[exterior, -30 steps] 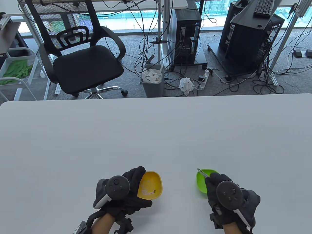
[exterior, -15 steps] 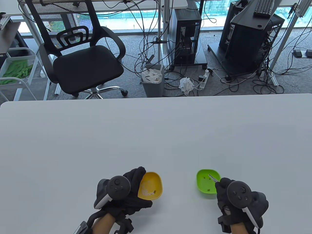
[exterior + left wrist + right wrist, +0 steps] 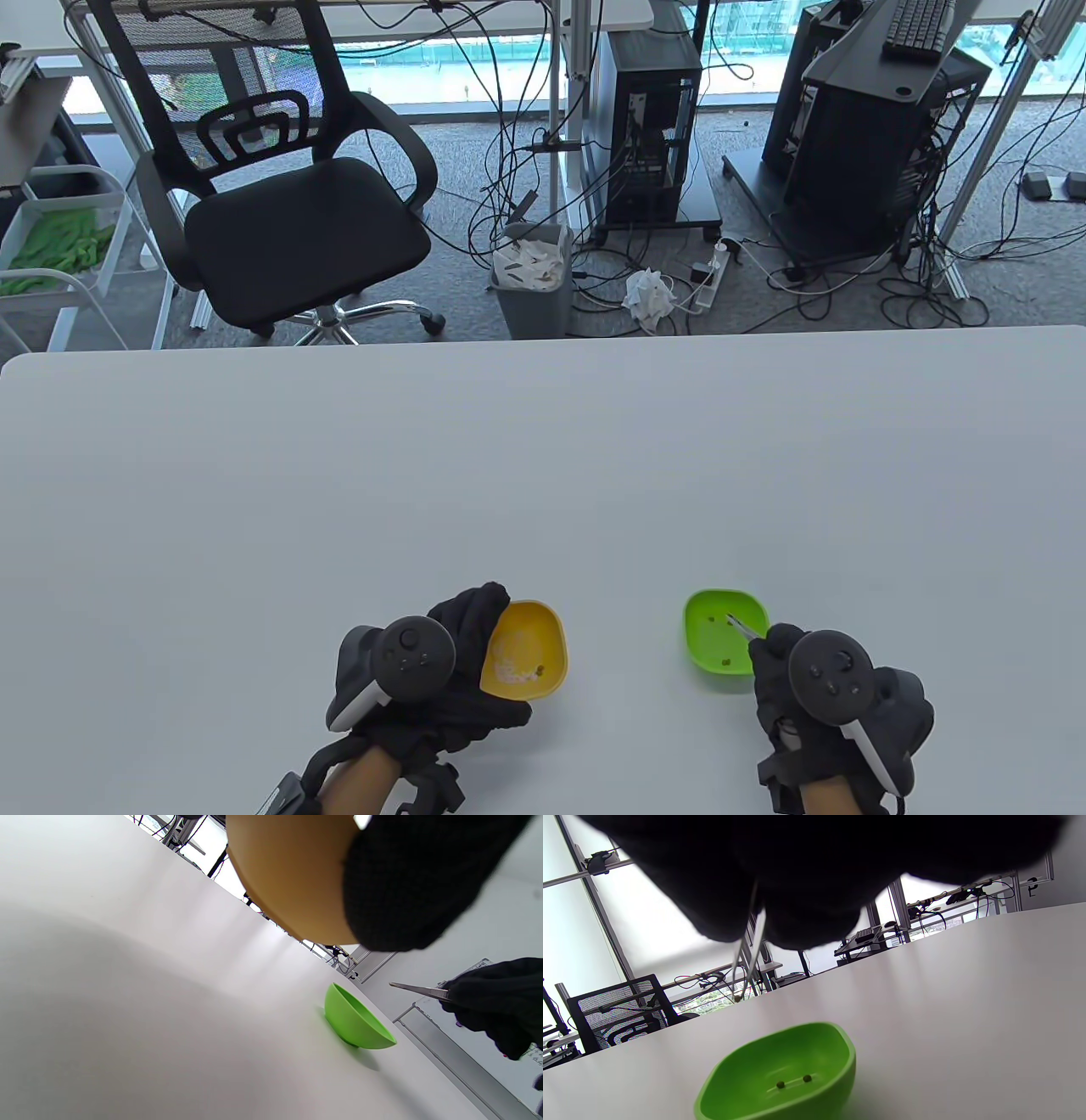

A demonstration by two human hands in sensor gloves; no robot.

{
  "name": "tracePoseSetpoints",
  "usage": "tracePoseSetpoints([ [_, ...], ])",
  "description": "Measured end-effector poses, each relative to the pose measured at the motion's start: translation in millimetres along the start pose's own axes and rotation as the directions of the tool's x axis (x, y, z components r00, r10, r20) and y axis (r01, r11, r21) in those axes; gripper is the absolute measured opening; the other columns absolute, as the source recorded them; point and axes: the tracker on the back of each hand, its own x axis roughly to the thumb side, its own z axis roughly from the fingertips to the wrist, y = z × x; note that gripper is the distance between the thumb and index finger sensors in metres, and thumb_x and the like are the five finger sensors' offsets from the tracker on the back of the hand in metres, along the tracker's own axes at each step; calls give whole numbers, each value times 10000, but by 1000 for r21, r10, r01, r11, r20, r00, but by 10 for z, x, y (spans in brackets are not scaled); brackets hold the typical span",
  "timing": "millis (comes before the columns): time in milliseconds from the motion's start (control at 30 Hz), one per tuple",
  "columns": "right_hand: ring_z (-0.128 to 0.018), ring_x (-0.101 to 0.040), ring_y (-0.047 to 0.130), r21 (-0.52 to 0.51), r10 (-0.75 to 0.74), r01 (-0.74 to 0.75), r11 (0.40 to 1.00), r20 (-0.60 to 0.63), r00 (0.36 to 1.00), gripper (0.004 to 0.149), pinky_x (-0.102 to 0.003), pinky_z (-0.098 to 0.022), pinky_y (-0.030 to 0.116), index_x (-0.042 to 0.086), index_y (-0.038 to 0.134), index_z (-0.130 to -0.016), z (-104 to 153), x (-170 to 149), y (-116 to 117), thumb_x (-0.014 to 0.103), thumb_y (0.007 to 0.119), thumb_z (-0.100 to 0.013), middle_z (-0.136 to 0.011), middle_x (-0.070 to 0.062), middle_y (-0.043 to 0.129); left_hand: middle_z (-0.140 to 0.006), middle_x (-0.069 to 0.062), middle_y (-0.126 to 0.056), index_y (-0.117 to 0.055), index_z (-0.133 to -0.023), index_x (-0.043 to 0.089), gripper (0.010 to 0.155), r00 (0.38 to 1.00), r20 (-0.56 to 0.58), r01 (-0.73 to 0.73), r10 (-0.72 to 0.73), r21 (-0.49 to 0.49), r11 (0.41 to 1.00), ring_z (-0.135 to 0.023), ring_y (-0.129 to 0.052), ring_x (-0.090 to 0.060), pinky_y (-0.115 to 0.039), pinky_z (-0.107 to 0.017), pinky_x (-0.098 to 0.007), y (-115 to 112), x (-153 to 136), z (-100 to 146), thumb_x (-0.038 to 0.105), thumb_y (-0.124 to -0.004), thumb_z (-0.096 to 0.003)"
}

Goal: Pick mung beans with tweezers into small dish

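Note:
My left hand [image 3: 462, 649] grips the yellow dish [image 3: 530, 645] and holds it tilted above the table; white grains and a dark mung bean [image 3: 540, 671] lie in it. Its underside fills the top of the left wrist view [image 3: 292, 878]. My right hand [image 3: 772, 654] pinches metal tweezers [image 3: 740, 626], whose tips hang over the green dish [image 3: 708, 637]. In the right wrist view the tweezers [image 3: 751, 955] hold a small bean [image 3: 737, 998] at their tips, above the green dish [image 3: 780, 1069]. Two beans [image 3: 793, 1081] lie in that dish.
The white table [image 3: 543, 475] stretches far beyond both dishes. The green dish stands on it to the right of the yellow one, about a hand's width away. An office chair [image 3: 288, 204] and computer towers stand on the floor beyond the far edge.
My right hand has moved right and back toward me, bringing the tweezer tips from the green dish's far-left rim to over its middle. My left hand and the yellow dish have stayed put.

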Motion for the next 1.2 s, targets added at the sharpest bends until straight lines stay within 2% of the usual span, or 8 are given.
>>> tracePoseSetpoints([
  [533, -213, -78, 920, 30, -17, 17, 999, -4, 1000, 361, -328, -181, 875, 51, 969, -684, -7, 6, 31, 325, 889, -464, -465, -137, 984, -1186, -119, -295, -215, -1137, 146, 1212, 1000, -2, 3, -3, 4, 1000, -1084, -379, -435, -366, -786, -633, 0, -9, 7, 570, -1008, -324],
  [633, -212, -82, 920, 20, -39, 38, 999, 42, 998, 363, -331, -180, 874, 46, 968, -686, -12, 99, 53, 323, 889, -464, -466, -142, 983, -1187, -119, -293, -215, -1137, 147, 1212, 1000, 0, 6, -6, -3, 1000, -1085, -378, -435, -363, -787, -634, -4, 3, -16, 566, -1011, -325],
  [700, -215, -82, 919, 13, -31, 30, 999, 104, 994, 366, -331, -181, 873, 45, 965, -691, 30, 267, 31, 324, 888, -468, -470, -142, 981, -1187, -119, -292, -213, -1137, 148, 1213, 1000, 0, 7, -7, -2, 1000, -1087, -375, -433, -361, -788, -634, 0, 10, -27, 564, -1012, -325],
  [833, -218, -83, 920, 17, 9, -15, 1000, 300, 954, 367, -332, -185, 873, 47, 964, -696, 172, 820, -20, 327, 888, -471, -475, -141, 981, -1187, -119, -294, -214, -1138, 148, 1212, 1000, -6, 5, -5, -1, 1000, -1086, -377, -435, -361, -788, -635, 11, -3, -19, 561, -1013, -325],
  [900, -221, -85, 921, 60, 32, -60, 996, 393, 919, 368, -335, -188, 873, 47, 963, -699, 225, 1096, -16, 327, 888, -472, -478, -142, 981, -1187, -117, -294, -216, -1137, 149, 1211, 1000, -7, 3, -3, -1, 1000, -1087, -377, -433, -361, -789, -633, 10, -8, -14, 563, -1013, -323],
  [967, -223, -84, 921, 57, 94, -138, 989, 479, 873, 370, -334, -190, 873, 50, 963, -700, 278, 1371, 4, 330, 888, -470, -479, -140, 981, -1187, -118, -294, -216, -1137, 149, 1212, 1000, -5, 6, -6, -2, 1000, -1086, -376, -434, -361, -788, -634, 10, -6, -14, 565, -1012, -323],
  [1067, -227, -85, 922, 75, 165, -248, 966, 562, 810, 368, -335, -195, 874, 56, 962, -702, 328, 1672, 93, 332, 887, -470, -483, -138, 981, -1187, -120, -294, -214, -1138, 148, 1213, 1000, 1, 11, -11, -4, 1000, -1086, -378, -435, -361, -788, -634, 10, -2, -15, 565, -1012, -323],
  [1200, -228, -89, 926, 79, 240, -362, 929, 616, 750, 362, -338, -199, 875, 65, 967, -699, 372, 1902, 229, 331, 893, -466, -486, -135, 984, -1187, -119, -297, -217, -1138, 147, 1214, 1000, 7, 20, -20, -7, 1000, -1085, -380, -435, -363, -786, -636, 6, 5, -11, 565, -1012, -321],
])
